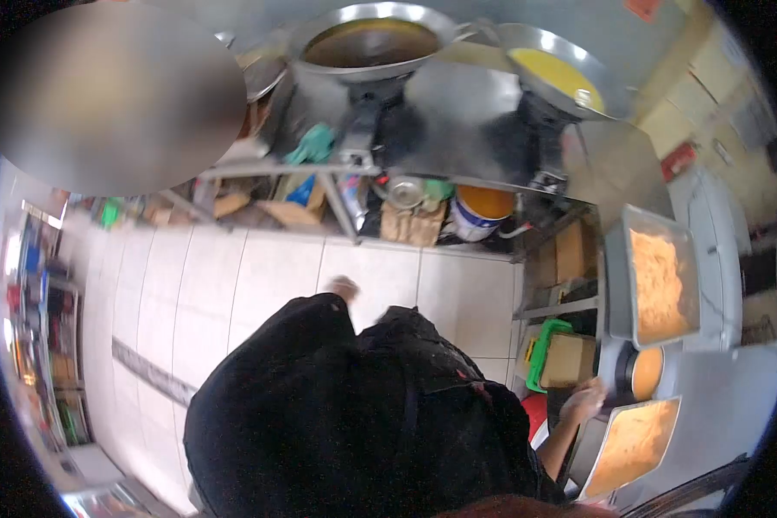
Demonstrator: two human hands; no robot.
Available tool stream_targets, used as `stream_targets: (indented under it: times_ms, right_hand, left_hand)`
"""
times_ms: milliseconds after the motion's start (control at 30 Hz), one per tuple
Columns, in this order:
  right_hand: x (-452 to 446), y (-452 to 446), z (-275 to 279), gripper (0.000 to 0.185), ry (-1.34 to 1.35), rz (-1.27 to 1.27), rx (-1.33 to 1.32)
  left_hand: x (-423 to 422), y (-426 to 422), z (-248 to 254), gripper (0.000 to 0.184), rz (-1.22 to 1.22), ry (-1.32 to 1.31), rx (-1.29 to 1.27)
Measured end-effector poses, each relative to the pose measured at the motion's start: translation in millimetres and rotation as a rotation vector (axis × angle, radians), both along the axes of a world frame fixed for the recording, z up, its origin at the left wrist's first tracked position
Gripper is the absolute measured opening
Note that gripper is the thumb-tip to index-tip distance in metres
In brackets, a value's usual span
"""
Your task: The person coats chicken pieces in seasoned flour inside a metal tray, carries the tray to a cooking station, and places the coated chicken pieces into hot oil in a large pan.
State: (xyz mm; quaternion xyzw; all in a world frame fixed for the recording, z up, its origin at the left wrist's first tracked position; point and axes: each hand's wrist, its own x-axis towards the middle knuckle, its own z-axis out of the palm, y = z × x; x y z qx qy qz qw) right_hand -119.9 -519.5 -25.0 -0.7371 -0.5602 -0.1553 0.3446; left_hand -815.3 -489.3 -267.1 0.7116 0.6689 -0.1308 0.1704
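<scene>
My right hand [585, 400] is at the lower right, the forearm bare below a dark sleeve. It hangs close to the upper left corner of a metal tray [634, 440] holding an orange, lumpy food. Motion smears the fingers, so I cannot tell whether they hold anything or touch the tray. Just beyond it stands a dark round pot [647, 374] with orange contents. Farther up is a deeper rectangular tray [659, 285] of similar orange food. I cannot make out my left hand. A small blurred shape [344, 289] past my dark clothing [319, 414] looks like a foot.
A metal stove counter ahead carries a wide wok [372, 39] of dark liquid and another wok [554, 69] of yellow liquid. Below are a white bucket [482, 212], boxes and a green crate [546, 354]. Stocked shelves [56, 345] line the left; the floor [259, 276] is tiled.
</scene>
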Motion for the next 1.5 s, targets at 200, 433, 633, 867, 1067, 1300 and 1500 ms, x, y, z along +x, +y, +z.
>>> stream_targets:
  times_ms: [200,433,633,867,1067,1300,1500]
  right_hand:
    - [-130.2,-115.0,-161.5,0.027,0.232,0.104,-1.159]
    - [-400.1,-115.6,-206.0,0.023,-0.071,0.501,-1.342]
    - [-767.9,-115.1,-180.5,0.020,-0.105,1.091,-1.214]
    - [-1175.8,-239.6,-137.5,0.020,1.010,1.539,-1.838]
    - [-1394.9,-451.9,-210.4,0.043,-0.830,1.826,-1.092]
    - [-1520.9,-620.1,-76.3,0.028,-0.486,2.152,-0.951]
    - [-1480.5,-580.7,-141.9,0.028,-0.614,1.724,-0.747]
  left_hand:
    - [-189.2,-228.9,83.8,0.034,1.053,-0.257,-0.200]
    - [-256.7,-513.3,75.1,0.043,1.405,-0.622,0.071]
    - [-305.3,-749.3,82.2,0.043,2.062,-0.984,0.333]
    - [-392.6,-961.1,125.2,0.052,2.519,-0.835,0.891]
    - [-371.2,-1078.4,65.6,0.030,2.828,-1.522,1.244]
    - [-628.2,-1158.5,65.1,0.033,2.593,-1.353,0.358]
    - [-815.3,-1200.4,67.2,0.040,2.324,-1.263,0.246]
